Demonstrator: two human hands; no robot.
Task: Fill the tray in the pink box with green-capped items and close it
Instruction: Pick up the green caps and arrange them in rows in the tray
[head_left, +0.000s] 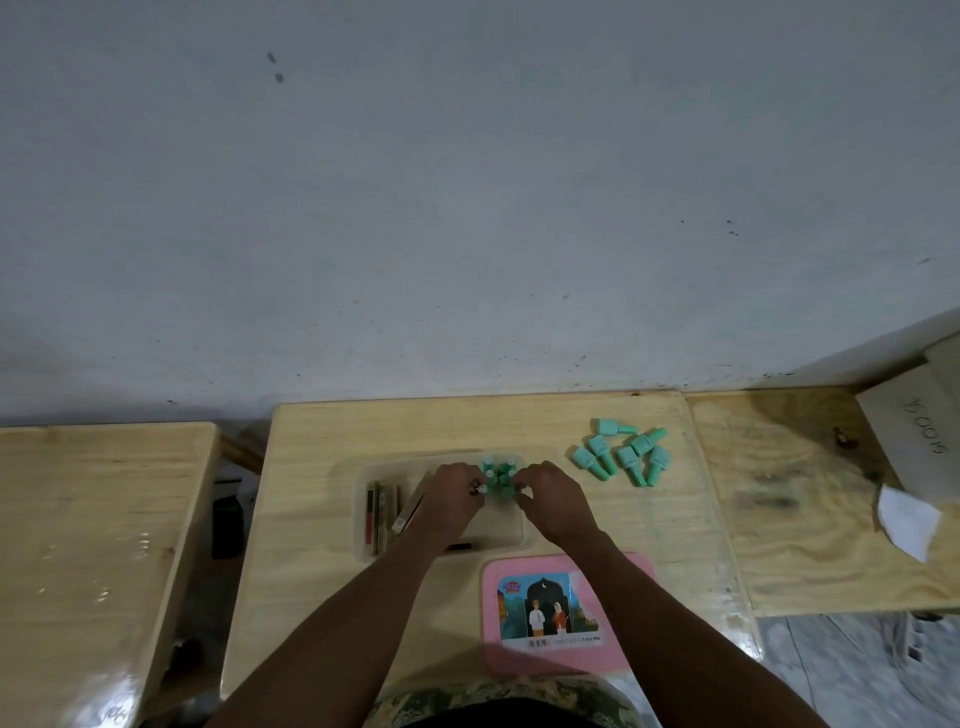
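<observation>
Head view — green-capped items (497, 475) between hands (556, 501)

Pale wood counters against a scuffed grey wall

The middle counter (649, 519) sits between a glossy left counter (93, 519) and a grained plywood one (810, 530), all pushed to the speckled wall (467, 208); mottled grey floor (857, 675) shows at lower right under dim, even light.
</observation>
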